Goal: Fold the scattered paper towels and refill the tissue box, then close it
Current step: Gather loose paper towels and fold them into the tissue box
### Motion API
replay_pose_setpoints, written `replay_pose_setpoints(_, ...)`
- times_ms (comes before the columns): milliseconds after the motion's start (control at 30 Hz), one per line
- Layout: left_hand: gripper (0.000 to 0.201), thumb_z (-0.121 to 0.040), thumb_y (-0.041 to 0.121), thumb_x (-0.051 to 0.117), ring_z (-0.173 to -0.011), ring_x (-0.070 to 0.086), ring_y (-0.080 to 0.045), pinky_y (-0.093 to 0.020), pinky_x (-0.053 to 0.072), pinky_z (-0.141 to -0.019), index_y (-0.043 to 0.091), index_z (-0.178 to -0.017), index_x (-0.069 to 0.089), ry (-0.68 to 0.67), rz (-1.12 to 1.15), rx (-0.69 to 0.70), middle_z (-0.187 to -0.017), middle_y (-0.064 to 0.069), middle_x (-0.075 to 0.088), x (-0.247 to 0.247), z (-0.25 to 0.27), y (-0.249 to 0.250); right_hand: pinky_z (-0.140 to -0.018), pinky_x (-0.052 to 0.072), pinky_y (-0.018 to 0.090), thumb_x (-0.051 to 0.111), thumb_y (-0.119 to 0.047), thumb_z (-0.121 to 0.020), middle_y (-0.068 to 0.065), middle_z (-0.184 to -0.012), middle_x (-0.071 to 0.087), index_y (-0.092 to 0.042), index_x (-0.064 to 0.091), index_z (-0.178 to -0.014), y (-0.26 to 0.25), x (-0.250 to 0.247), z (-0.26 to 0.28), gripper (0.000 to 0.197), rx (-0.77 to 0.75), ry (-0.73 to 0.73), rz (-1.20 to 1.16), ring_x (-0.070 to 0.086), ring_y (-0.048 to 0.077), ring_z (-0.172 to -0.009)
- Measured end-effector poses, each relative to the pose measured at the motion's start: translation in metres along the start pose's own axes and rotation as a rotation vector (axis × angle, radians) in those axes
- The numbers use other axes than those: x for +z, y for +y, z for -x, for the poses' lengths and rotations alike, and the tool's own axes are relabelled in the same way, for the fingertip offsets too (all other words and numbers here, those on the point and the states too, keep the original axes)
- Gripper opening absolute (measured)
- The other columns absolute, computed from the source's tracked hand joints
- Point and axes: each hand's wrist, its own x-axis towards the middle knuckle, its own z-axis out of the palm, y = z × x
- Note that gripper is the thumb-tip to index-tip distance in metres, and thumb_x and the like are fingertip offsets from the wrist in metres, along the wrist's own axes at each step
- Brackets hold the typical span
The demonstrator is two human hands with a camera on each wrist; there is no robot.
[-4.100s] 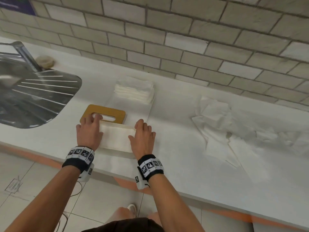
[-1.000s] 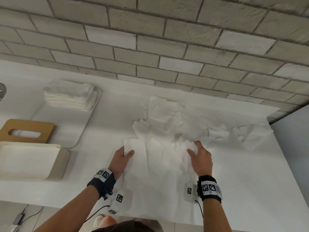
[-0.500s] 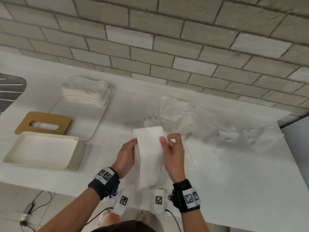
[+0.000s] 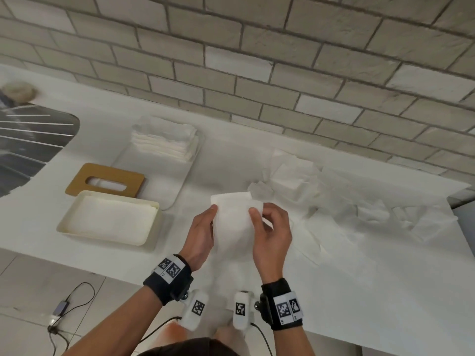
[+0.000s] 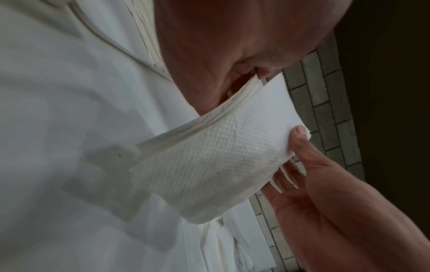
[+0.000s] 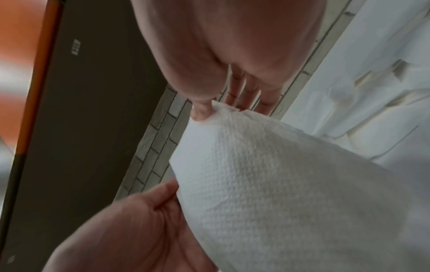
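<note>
- since the earlier frame both hands lifted one paper towel (image 4: 232, 222) right of the tissue box (image 4: 109, 219);
- left hand (image 4: 201, 233), right hand (image 4: 271, 236): each pinching its top corners;
- advice: match corners before creasing

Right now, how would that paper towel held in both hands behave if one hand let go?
The paper towel would probably flop: it already sags below the left hand and right hand. It looks light, pinched only at its edges. Its folded layers might fan open.
</note>
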Motion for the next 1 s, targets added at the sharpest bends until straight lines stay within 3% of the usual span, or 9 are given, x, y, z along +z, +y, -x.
replay_pose_setpoints(200, 0.046, -0.115, 0.032, 0.032, -0.124, 0.069, -0.034, -0.054, 0.05, -0.11, 0.021, -0.13, 0.074, -0.069, -0.081, 0.062, -0.128, -0.011, 0.076, -0.02, 0.018, 0.01, -0.087, 0.056, 0.022, 0.078, -0.028, -0.1, -0.013, -0.114, 0.071, -0.021, 0.068, -0.09, -0.013, 0.032, 0.013, 0.016, -0.016, -0.019, 0.053, 0.068, 0.011, -0.111)
replay_pose_setpoints(333, 0.057, -0.114, 0.051, 0.029, -0.132, 0.065, -0.03, -0.052, 0.044, -0.117, 0.018, -0.138, 0.069, -0.117, 0.012, 0.071, -0.137, -0.013, 0.071, -0.034, 0.03, 0.012, -0.088, 0.052, 0.02, 0.076, -0.027, -0.101, -0.011, -0.109, 0.069, -0.021, 0.062, -0.087, -0.012, 0.057, 0.029, 0.021, -0.03, 0.087, 0.132, 0.066, 0.005, -0.104)
replay_pose_setpoints(433, 0.032, -0.108, 0.034, 0.059, -0.124, 0.07, -0.022, -0.054, 0.051, -0.111, 0.021, -0.137, 0.066, -0.105, -0.196, 0.203, -0.131, -0.001, 0.075, -0.044, 0.036, 0.008, -0.088, 0.055, 0.024, 0.074, -0.032, -0.102, -0.012, -0.111, 0.069, -0.023, 0.061, -0.095, -0.013, 0.069, 0.042, 0.017, 0.04, 0.125, 0.14, 0.068, 0.005, -0.101)
replay_pose_setpoints(533, 0.03, -0.105, 0.019, 0.067, -0.118, 0.073, -0.019, -0.053, 0.056, -0.106, 0.022, -0.134, 0.066, -0.063, -0.279, 0.265, -0.126, 0.003, 0.077, -0.054, 0.037, 0.006, -0.084, 0.054, 0.023, 0.063, -0.05, -0.105, -0.011, -0.112, 0.071, -0.033, 0.052, -0.117, -0.019, 0.065, 0.059, 0.024, 0.266, -0.023, 0.04, 0.07, 0.004, -0.098)
replay_pose_setpoints(633, 0.025, -0.105, 0.019, 0.066, -0.115, 0.074, -0.025, -0.055, 0.058, -0.101, 0.015, -0.13, 0.066, 0.053, -0.163, 0.263, -0.123, -0.004, 0.078, -0.065, 0.036, 0.014, -0.087, 0.062, 0.035, 0.064, -0.058, -0.102, -0.007, -0.11, 0.076, -0.034, 0.053, -0.125, -0.01, 0.052, 0.08, 0.035, 0.398, -0.309, 0.033, 0.074, 0.005, -0.096)
replay_pose_setpoints(700, 0.026, -0.104, 0.02, 0.068, -0.113, 0.075, -0.027, -0.05, 0.061, -0.095, 0.011, -0.128, 0.066, 0.164, -0.087, 0.285, -0.12, -0.005, 0.078, -0.079, 0.034, 0.023, -0.089, 0.064, 0.04, 0.074, -0.049, -0.099, -0.007, -0.114, 0.077, -0.029, 0.061, -0.124, 0.0, 0.049, 0.096, 0.035, 0.406, -0.426, 0.044, 0.075, 0.01, -0.103)
replay_pose_setpoints(833, 0.029, -0.098, 0.02, 0.076, -0.106, 0.076, -0.016, -0.026, 0.061, -0.08, 0.008, -0.123, 0.07, 0.365, -0.115, 0.413, -0.115, -0.001, 0.079, -0.121, 0.036, 0.05, -0.089, 0.066, 0.047, 0.08, -0.022, -0.098, 0.006, -0.11, 0.078, -0.005, 0.069, -0.111, 0.001, 0.07, 0.106, 0.023, 0.476, -0.307, -0.197, 0.077, 0.021, -0.105)
replay_pose_setpoints(900, 0.032, -0.093, 0.022, 0.082, -0.1, 0.074, -0.013, -0.026, 0.059, -0.08, 0.014, -0.122, 0.071, 0.464, -0.218, 0.452, -0.113, 0.0, 0.077, -0.153, 0.037, 0.067, -0.088, 0.066, 0.044, 0.082, -0.026, -0.095, 0.004, -0.102, 0.078, -0.009, 0.069, -0.102, -0.004, 0.093, 0.099, 0.022, 0.421, -0.249, -0.108, 0.077, 0.019, -0.096)
replay_pose_setpoints(1000, 0.032, -0.087, 0.026, 0.087, -0.098, 0.073, -0.018, -0.035, 0.059, -0.086, 0.039, -0.11, 0.068, 0.576, -0.42, 0.47, -0.103, 0.009, 0.076, -0.209, 0.035, 0.087, -0.077, 0.058, 0.02, 0.085, -0.032, -0.092, -0.006, -0.092, 0.077, -0.024, 0.067, -0.103, -0.02, 0.137, 0.088, 0.023, 0.305, -0.215, 0.069, 0.073, 0.005, -0.081)
